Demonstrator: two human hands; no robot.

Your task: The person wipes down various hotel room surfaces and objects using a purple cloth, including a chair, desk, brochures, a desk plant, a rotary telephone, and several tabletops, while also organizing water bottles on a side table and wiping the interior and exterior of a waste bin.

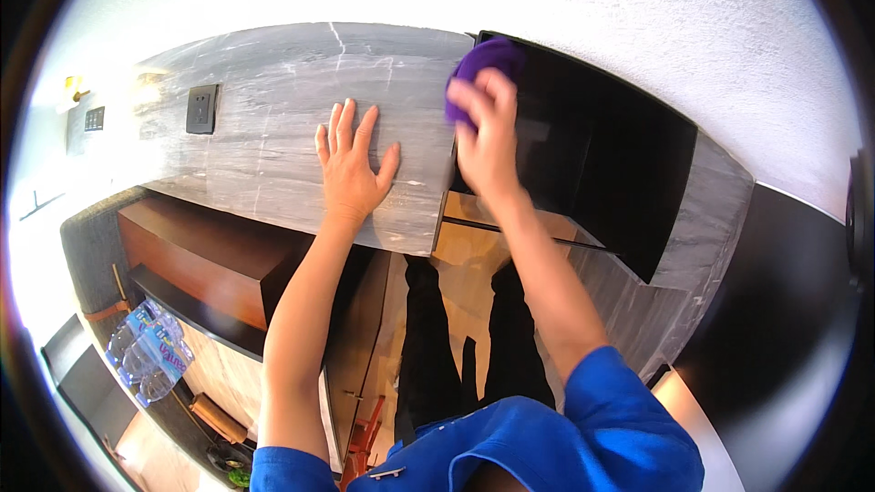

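My left hand (352,171) rests with spread fingers on a grey marble-look panel (287,96) and holds nothing. To its right, my right hand (487,130) grips a folded purple cloth (478,72), slightly blurred. The cloth lies where the grey panel meets the left edge of a glossy black panel (588,143). Part of the cloth is hidden by my fingers.
A black wall socket (202,109) sits on the grey panel at the left. Below are a brown wooden box-like unit (198,246) and wrapped plastic water bottles (154,352). A red stool-like object (362,441) stands on the floor near my legs.
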